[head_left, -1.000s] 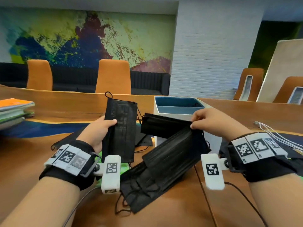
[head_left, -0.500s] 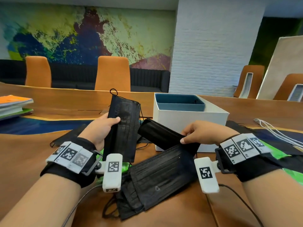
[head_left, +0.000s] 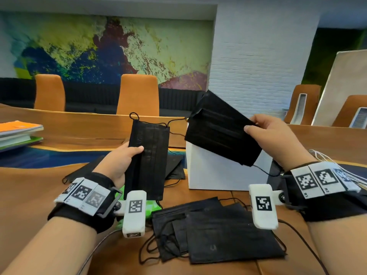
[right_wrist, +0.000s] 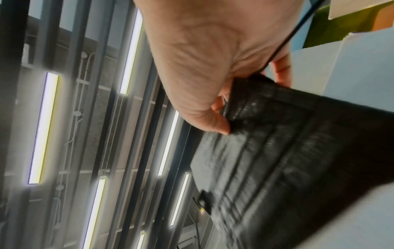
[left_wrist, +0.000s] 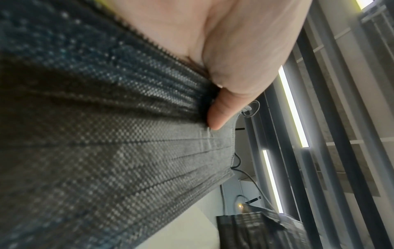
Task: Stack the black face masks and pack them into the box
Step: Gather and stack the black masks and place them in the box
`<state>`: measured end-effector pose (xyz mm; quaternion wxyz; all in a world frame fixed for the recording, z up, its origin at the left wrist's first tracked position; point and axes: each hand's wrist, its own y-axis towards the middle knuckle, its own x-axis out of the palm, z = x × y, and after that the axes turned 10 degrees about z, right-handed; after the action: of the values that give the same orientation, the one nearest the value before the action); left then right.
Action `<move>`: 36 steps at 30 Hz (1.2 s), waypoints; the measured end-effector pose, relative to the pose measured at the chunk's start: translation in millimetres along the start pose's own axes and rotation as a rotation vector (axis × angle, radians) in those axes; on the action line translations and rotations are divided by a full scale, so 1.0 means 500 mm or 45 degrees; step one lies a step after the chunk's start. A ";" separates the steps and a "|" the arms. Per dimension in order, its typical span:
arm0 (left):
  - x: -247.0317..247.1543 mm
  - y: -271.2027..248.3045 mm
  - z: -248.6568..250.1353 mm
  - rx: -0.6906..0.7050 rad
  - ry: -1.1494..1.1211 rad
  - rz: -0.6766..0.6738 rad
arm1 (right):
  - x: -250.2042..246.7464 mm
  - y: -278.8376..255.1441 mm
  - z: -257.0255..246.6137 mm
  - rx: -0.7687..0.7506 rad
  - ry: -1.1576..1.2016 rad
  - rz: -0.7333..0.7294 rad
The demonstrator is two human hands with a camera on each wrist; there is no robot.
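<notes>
My left hand (head_left: 127, 155) grips an upright black face mask (head_left: 148, 159) by its left edge, thumb on the front; the left wrist view shows that thumb (left_wrist: 221, 114) pressed on the pleated fabric (left_wrist: 106, 143). My right hand (head_left: 264, 130) pinches a second black mask (head_left: 220, 132) by its right end, held tilted in the air in front of the white box (head_left: 218, 171). In the right wrist view the thumb (right_wrist: 213, 121) and fingers clamp that mask (right_wrist: 287, 160). Several more black masks (head_left: 218, 231) lie overlapped on the table below my hands.
Further black masks (head_left: 174, 165) lie behind my left hand. A stack of books (head_left: 17, 133) sits at far left on the wooden table (head_left: 29, 195). White cables (head_left: 327, 157) lie at the right. Orange chairs (head_left: 139, 94) stand beyond the table.
My right hand has lifted one mask up off the pile and in front of the box; the other masks dropped flat onto the table. The left hand keeps its mask upright.
</notes>
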<state>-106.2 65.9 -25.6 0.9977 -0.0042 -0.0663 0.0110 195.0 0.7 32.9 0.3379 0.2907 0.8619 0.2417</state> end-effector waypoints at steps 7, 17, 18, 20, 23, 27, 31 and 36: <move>0.002 -0.002 -0.002 -0.015 0.051 -0.056 | -0.007 0.000 -0.011 0.038 0.270 0.142; 0.042 -0.009 -0.010 -0.053 -0.120 -0.113 | 0.051 -0.019 -0.027 0.365 0.864 -0.168; 0.045 -0.010 -0.009 -0.062 -0.139 -0.124 | 0.061 -0.025 -0.030 0.384 0.878 -0.215; 0.049 -0.013 -0.009 -0.092 -0.181 -0.130 | 0.082 -0.039 -0.034 0.409 0.871 -0.324; 0.057 -0.010 -0.017 -0.146 -0.244 -0.123 | 0.119 -0.060 -0.033 0.460 0.850 -0.446; 0.069 -0.007 -0.025 -0.160 -0.318 -0.165 | 0.163 -0.081 -0.022 0.507 0.758 -0.539; 0.078 -0.013 -0.026 -0.131 -0.278 -0.303 | 0.194 -0.104 -0.008 0.561 0.659 -0.590; 0.082 -0.016 -0.043 -0.057 -0.116 -0.357 | 0.210 -0.126 0.000 0.583 0.698 -0.765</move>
<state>-62.7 58.6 -41.5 0.9851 -0.0167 -0.1115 -0.1299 110.6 25.5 -52.2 0.0798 0.0206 0.9966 0.0045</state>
